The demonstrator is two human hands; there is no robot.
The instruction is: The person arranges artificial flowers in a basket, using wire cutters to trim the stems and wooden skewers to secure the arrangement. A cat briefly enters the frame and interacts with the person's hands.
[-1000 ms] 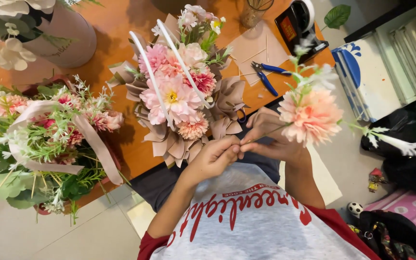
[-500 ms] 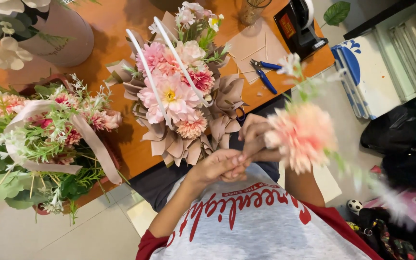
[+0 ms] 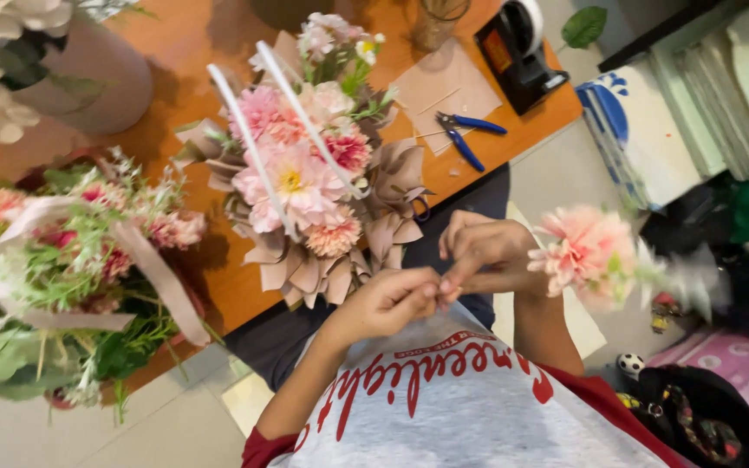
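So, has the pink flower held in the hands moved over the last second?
Yes. The pink flower, held out from the right hand, has dropped lower and slightly rightward in the picture, farther from the blue pliers.

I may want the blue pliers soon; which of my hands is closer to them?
Right. The right hand, holding a pink flower, is just below the blue pliers; the left hand is lower and further left.

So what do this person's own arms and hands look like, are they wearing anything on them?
Both hands are bare: the left hand and right hand have no gloves, and no rings, watch or bracelet show. The forearms are uncovered. Short dark red sleeves end at the upper arms, joined to a pale grey T-shirt with red lettering across the chest.
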